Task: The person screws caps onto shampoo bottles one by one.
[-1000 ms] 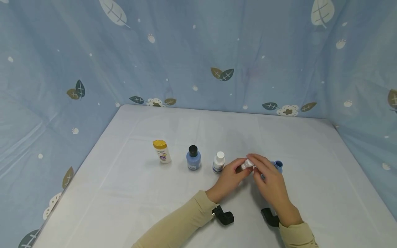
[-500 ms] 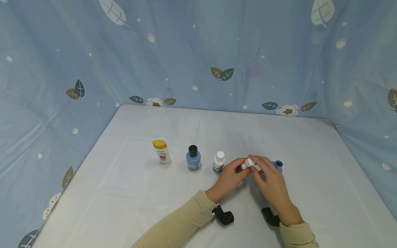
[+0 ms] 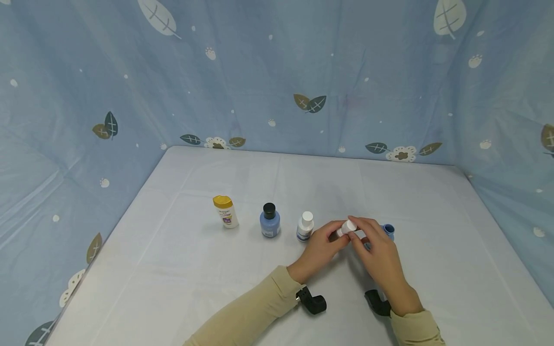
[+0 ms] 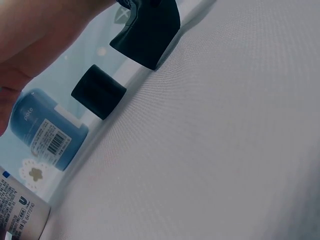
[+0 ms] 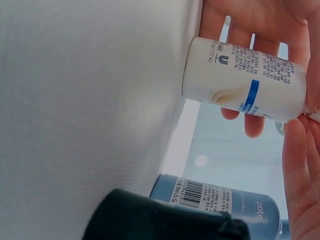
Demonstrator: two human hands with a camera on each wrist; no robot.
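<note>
The left hand (image 3: 318,247) is in a closed grip around a white cylindrical bottle (image 5: 240,85), base toward the bench (image 3: 195,288), while the right hand's (image 3: 381,257) thumb and fingers pinch its ribless-looking white cap (image 3: 351,225). The bottle's glossy side carries dense small dark print, a U-shaped logo, a blue band and a tan swirl. Partly behind the right hand stands an uncapped blue bottle (image 3: 388,231); near it rests a black cap (image 4: 99,92).

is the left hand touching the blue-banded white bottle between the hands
Touching: the head view shows the left hand gripping the blue-banded white bottle between thumb and fingers.
</note>
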